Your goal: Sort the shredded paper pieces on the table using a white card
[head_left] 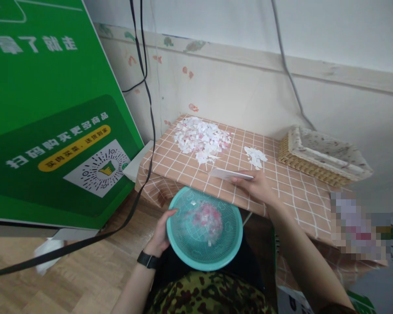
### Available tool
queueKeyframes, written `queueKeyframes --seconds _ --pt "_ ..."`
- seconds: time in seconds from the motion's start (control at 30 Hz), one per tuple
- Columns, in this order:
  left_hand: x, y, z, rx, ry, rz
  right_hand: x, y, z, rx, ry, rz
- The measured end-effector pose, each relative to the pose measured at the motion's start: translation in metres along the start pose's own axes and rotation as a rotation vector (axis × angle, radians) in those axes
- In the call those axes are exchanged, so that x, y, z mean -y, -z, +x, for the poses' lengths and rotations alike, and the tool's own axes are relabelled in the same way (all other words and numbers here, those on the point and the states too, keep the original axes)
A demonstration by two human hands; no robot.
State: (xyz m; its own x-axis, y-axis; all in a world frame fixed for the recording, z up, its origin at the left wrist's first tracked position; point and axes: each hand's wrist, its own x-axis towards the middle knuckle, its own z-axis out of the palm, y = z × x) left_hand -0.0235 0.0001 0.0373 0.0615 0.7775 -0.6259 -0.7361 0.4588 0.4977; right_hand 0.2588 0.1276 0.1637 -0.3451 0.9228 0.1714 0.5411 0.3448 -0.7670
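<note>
My left hand (pixel 162 231) grips the left rim of a turquoise plastic strainer basket (pixel 180 250), held against my lap just below the table edge. Inside it lie pink and white paper scraps (pixel 208 220), partly blurred. Above the front of the table my right hand (pixel 252 183) is closed on a flat white card (pixel 227 174). Beyond the card, a wide heap of white and pinkish paper scraps (pixel 199 137) covers part of the checked cloth. A smaller pile of white scraps (pixel 255 156) lies to its right.
A lined wicker basket (pixel 314 168) stands at the table's right end on the checked tablecloth (pixel 291 200). A large green sign (pixel 52 100) rises on the left, with a black strap (pixel 150 131) hanging before it. The wall is close behind the table.
</note>
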Motion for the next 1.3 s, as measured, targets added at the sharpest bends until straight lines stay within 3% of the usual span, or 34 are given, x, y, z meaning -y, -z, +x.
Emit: queueKeyframes --seconds 0.47,0.67,0.77,0.87,1.03,1.2,1.3 --pt "-0.019 -0.012 -0.014 0.007 0.027 -0.025 0.037 -0.015 -0.037 0.167 0.098 0.098" --pt "-0.019 -0.011 -0.015 0.013 0.009 -0.028 0.035 -0.035 -0.031 -0.208 0.188 -0.17" --pt "-0.019 -0.013 -0.015 0.014 0.009 -0.018 0.036 -0.04 -0.013 -0.246 0.194 -0.283" --pt "-0.02 -0.014 -0.015 0.009 0.011 -0.009 0.036 -0.034 0.009 -0.191 0.198 -0.354" --pt "-0.019 -0.011 -0.013 0.012 0.02 -0.036 0.046 -0.019 0.031 0.014 0.26 -0.523" --pt "-0.017 -0.01 -0.013 0.011 0.02 -0.041 0.072 -0.027 0.019 0.157 0.309 -0.865" --pt "-0.018 -0.011 -0.013 0.012 0.022 -0.045 0.085 -0.039 0.003 0.18 0.263 -1.039"
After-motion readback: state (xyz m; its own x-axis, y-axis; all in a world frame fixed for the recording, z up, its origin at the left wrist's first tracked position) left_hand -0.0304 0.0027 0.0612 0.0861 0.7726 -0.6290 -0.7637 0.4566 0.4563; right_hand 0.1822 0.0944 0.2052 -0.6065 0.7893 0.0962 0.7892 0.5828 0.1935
